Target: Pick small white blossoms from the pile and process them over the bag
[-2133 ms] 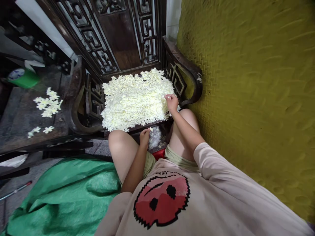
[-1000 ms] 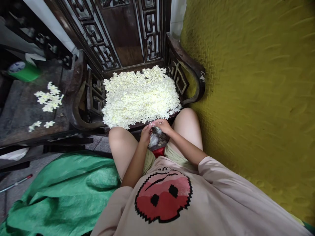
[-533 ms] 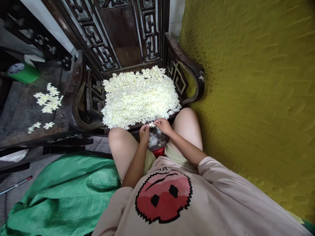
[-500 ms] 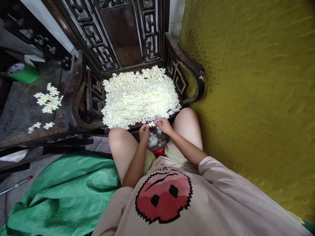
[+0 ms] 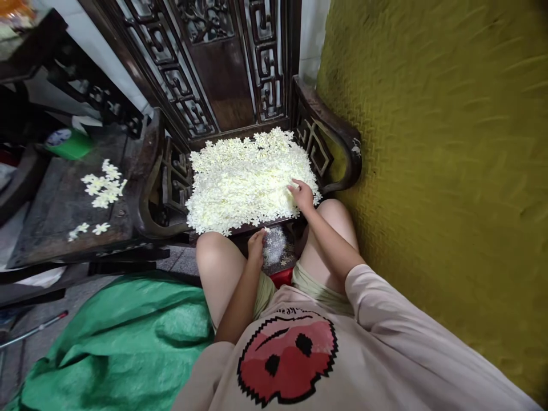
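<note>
Two bare hands work at a flower pile (image 5: 246,185) of small, white, five-petalled blooms, heaped across the seat of a dark wooden chair (image 5: 225,85). The left hand (image 5: 256,246) lies at six o'clock from the pile, just off the seat's front edge. Its thumb and forefinger are pressed together on a small white flower (image 5: 267,229), which sticks out from their tips toward one o'clock. The right hand (image 5: 302,196) is between one and two o'clock from the left. Its thumb and forefinger are parted, tips pointing to ten o'clock, over the pile's three o'clock part; whether they touch petals I cannot tell.

The seat bears the pile from arm to arm. At three o'clock from the left hand, lower down between the knees, sits a whitish heap (image 5: 274,248), too blurred to make out, with a red thing (image 5: 282,278) at six o'clock from it. At nine o'clock from the pile, a side table (image 5: 51,211) carries a flower cluster (image 5: 104,185), a few loose flowers (image 5: 101,228) at six to seven o'clock from that, and a green roll (image 5: 75,145) at ten to eleven. Toward eight o'clock from the left hand spreads a crumpled green sheet (image 5: 128,337).
</note>
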`<state>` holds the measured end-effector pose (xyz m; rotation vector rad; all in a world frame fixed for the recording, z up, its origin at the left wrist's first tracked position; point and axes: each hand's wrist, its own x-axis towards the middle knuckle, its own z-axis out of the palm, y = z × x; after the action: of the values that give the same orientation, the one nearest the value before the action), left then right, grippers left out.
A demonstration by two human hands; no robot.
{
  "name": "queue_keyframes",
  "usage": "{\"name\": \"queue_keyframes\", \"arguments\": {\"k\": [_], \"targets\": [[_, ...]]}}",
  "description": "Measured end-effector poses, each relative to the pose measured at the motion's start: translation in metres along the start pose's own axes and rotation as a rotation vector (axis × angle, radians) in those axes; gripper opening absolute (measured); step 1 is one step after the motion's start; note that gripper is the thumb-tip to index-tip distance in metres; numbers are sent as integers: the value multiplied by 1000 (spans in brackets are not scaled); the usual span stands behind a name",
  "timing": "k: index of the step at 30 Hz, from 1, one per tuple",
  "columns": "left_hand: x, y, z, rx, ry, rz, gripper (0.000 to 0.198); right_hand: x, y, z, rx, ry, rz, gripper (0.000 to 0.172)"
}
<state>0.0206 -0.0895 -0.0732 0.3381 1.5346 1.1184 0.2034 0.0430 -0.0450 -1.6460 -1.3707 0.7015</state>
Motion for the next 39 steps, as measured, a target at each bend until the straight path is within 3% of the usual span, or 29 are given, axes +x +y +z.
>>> {"name": "queue_keyframes", "arguments": {"k": [2,5,6,9,16,21,31,39], "targets": [[1,0,2,-45,-3,-28,41,-31,-9,6,45,-79,52,52],[1,1,4,-97,-37,-71,40,-82,-21,14,97,-408,14,45],[1,1,5,-108,-54,-69,40,-96,-22,17,92,-462,8,42],[-1,0,5,-119,-110,-48,39,-120,-20,21,95,-482,41,39],[-4,3,5,-157,-181,-80,38,-112,-8,23,305,-452,215,42],[-5,4,4,-134,-227,-32,40,-111,-10,23,418,-474,228,40],[-9,5,2,159,-220,277,29,-110,-12,23,390,-462,199,35],[-5,3,3,125,-186,214,32,-109,-6,29,419,-436,267,30]]}}
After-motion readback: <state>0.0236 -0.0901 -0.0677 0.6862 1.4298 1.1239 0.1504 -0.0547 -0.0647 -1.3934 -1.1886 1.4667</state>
